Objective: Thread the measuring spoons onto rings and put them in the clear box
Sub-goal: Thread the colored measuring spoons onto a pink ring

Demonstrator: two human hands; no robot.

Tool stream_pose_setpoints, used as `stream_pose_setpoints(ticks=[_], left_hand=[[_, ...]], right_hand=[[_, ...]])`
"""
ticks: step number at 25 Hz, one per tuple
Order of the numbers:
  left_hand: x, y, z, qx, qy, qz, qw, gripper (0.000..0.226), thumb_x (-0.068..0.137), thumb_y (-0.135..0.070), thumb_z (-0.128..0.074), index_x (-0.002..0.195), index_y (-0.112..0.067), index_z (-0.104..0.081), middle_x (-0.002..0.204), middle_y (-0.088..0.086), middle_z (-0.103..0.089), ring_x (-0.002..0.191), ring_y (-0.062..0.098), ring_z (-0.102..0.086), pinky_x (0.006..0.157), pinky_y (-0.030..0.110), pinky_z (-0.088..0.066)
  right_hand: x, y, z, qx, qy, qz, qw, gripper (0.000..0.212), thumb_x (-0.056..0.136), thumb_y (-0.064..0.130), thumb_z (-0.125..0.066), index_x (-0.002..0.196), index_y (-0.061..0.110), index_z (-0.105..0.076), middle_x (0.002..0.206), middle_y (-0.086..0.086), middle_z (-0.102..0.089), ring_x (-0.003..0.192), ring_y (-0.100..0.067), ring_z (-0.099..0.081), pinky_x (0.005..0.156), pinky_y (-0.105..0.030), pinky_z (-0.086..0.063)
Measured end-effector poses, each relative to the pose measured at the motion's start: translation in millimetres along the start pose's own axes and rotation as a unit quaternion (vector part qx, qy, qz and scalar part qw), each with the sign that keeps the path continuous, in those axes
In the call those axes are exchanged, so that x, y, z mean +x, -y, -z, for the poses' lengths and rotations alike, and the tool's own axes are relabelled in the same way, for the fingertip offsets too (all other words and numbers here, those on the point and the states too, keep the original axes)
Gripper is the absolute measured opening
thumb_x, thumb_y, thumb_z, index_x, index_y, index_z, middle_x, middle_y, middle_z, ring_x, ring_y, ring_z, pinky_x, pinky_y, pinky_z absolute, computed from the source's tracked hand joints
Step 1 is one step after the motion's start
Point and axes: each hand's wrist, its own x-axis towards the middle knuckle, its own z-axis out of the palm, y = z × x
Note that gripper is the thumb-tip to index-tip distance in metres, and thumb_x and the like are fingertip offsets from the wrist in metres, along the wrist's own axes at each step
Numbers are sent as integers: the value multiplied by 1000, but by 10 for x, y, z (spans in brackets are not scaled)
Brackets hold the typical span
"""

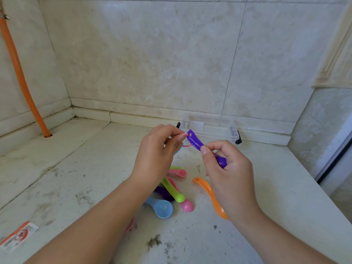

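My right hand (227, 168) grips a purple measuring spoon (196, 142) by its lower handle, with the holed end pointing up and left. My left hand (158, 149) pinches a thin pink ring (184, 134) right at the spoon's hole; a blue and an orange spoon handle seem to hang under this hand. Loose spoons lie on the counter below: a pink one (179, 172), a green one (174, 190), a blue one (162, 207), another pink one (187, 205) and an orange one (211, 197). The clear box (211, 130) stands against the back wall, behind my hands.
The counter (76, 178) is pale stone with dirt specks. An orange pipe (21, 73) runs down the left wall into a hole. A printed packet (18, 236) lies at the front left. Another pink ring (131, 225) peeks out beside my left forearm. The counter's right edge drops off.
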Motion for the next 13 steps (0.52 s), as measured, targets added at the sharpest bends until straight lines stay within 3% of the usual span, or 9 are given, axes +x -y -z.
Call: stream_pose_setpoints(ticks=[7, 10, 13], left_hand=[[18, 0, -11, -40, -13, 45, 998, 16, 98, -31, -61, 85, -27, -69, 67, -9, -63, 62, 9, -56, 58, 23, -40], [27, -39, -1, -93, -28, 80, 992, 15, 98, -29, -61, 85, -28, -69, 72, 0, -68, 72, 20, -71, 62, 37, -54], [29, -89, 16, -176, -32, 115, 977, 16, 100, -26, -58, 88, -22, -69, 78, -1, -71, 76, 15, -75, 64, 31, -60]], right_hand=[[15, -4, -6, 22, -8, -45, 999, 15, 94, 26, -65, 79, 29, -66, 58, -5, -60, 50, -25, -53, 45, -33, -43], [45, -23, -5, 68, 20, -98, 993, 17, 94, 27, -65, 77, 28, -68, 58, 3, -61, 43, -9, -47, 45, -24, -38], [49, -13, -16, 120, 51, -134, 982, 18, 95, 25, -64, 77, 28, -70, 59, 5, -56, 44, -10, -45, 43, -21, -41]])
